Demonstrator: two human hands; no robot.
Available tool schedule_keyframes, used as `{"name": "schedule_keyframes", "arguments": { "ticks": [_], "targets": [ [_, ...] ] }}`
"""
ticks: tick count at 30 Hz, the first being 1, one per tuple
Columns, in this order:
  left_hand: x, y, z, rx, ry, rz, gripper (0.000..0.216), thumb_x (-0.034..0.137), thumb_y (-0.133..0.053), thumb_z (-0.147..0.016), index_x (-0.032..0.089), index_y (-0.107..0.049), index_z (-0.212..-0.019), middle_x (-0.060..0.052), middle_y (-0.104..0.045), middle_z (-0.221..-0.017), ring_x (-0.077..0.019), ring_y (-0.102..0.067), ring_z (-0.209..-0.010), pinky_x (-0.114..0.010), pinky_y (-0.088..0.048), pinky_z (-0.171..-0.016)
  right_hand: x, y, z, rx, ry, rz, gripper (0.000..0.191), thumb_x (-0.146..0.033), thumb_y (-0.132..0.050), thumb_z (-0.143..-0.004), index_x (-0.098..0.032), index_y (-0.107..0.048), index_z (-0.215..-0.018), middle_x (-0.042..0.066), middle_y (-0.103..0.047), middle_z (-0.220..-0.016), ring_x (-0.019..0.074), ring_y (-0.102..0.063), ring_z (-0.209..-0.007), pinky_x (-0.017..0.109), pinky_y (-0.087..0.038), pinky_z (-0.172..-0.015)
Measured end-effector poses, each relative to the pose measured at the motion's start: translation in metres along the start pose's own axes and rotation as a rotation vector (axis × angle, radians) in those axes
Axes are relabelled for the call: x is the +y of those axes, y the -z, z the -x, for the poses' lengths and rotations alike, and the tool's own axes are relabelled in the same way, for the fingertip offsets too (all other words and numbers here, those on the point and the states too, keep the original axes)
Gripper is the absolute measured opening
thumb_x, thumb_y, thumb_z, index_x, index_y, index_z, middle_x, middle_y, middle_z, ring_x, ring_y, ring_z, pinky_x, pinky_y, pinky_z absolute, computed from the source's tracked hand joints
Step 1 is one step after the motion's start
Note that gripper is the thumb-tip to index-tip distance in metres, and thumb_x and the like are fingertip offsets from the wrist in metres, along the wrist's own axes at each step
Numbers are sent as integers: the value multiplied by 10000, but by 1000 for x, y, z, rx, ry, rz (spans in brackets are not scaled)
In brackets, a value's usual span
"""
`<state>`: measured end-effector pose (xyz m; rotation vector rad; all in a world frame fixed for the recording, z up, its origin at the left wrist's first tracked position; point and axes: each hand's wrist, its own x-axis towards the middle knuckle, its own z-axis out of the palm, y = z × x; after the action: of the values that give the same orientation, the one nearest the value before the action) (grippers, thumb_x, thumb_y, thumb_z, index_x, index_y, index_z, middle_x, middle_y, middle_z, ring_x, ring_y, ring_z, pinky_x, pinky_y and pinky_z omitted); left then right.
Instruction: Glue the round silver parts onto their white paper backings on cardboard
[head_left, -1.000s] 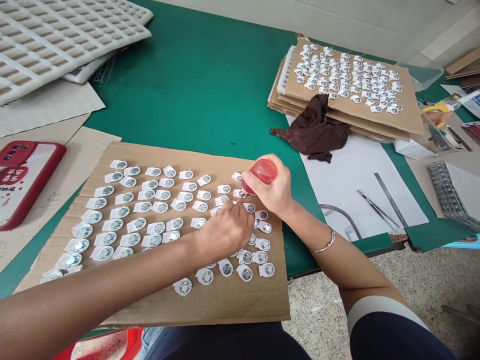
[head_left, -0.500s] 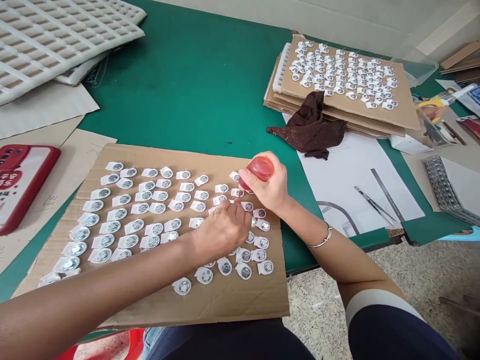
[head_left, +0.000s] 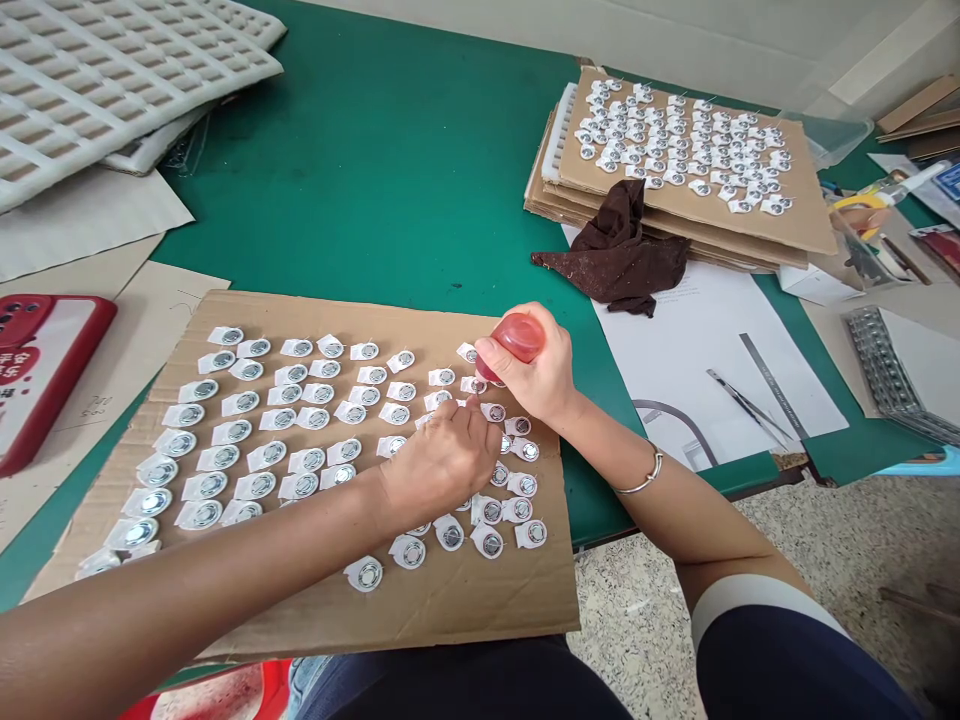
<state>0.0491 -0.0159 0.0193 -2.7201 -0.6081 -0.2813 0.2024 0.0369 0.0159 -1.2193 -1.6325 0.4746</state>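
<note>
A sheet of corrugated cardboard (head_left: 517, 600) lies in front of me, carrying rows of small round silver parts on white paper tabs (head_left: 367, 574). My right hand (head_left: 551, 378) is wrapped around a red, shiny rubber bulb (head_left: 523, 337) over the sheet's far right part. Close beside it, my left hand (head_left: 448, 455) is closed low over the tabs, fingers curled and thumb toward the bulb. Whatever its fingertips pinch is hidden. My left forearm crosses above several rows and covers some of the parts.
A stack of cardboard sheets (head_left: 814, 228) with more such parts stands at the back right, a brown cloth (head_left: 621, 255) against it. Tweezers (head_left: 746, 405) lie on white paper (head_left: 675, 340). A red-cased phone (head_left: 94, 345) and white grid trays (head_left: 135, 80) are at left.
Both hands and the red rubber bulb keep almost the same position. The whole view has shifted very slightly.
</note>
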Motion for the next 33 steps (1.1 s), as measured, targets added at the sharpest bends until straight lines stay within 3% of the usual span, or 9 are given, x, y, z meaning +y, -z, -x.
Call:
{"name": "schedule_keyframes", "arguments": {
  "ticks": [18, 22, 25, 33],
  "targets": [
    [0, -2, 2, -31, 4, -3, 184, -9, -387, -801, 69, -551, -773, -156, -622, -735, -207, -577, -608, -343, -477, -577, 4, 1, -2, 53, 36, 31, 337, -507, -653, -731, -223, -492, -814, -11, -604, -695, 146, -566, -600, 350, -500, -636],
    [-1, -2, 3, -10, 19, 57, 207, -10, -353, -801, 63, -546, -785, -208, -629, -841, -219, -590, -651, -371, -483, -609, 3, 2, -2, 44, 25, 51, 350, -528, -636, -735, -224, -484, -815, -10, -597, -692, 146, -563, -601, 349, -501, -641],
    [-3, -1, 3, -23, 56, 170, 223, -9, -335, -804, 75, -541, -814, -182, -625, -870, -210, -586, -677, -387, -484, -647, 3, 3, -2, 37, 28, 63, 360, -531, -637, -733, -221, -480, -823, -14, -587, -681, 141, -558, -589, 336, -496, -623],
    [-8, -1, 3, -61, -6, 86, 189, -10, -363, -773, 90, -523, -790, -131, -592, -746, -209, -554, -639, -366, -474, -591, 0, 5, -1, 27, 78, 67, 305, -449, -661, -733, -220, -476, -812, -24, -581, -666, 127, -550, -572, 303, -486, -601]
  ]
}}
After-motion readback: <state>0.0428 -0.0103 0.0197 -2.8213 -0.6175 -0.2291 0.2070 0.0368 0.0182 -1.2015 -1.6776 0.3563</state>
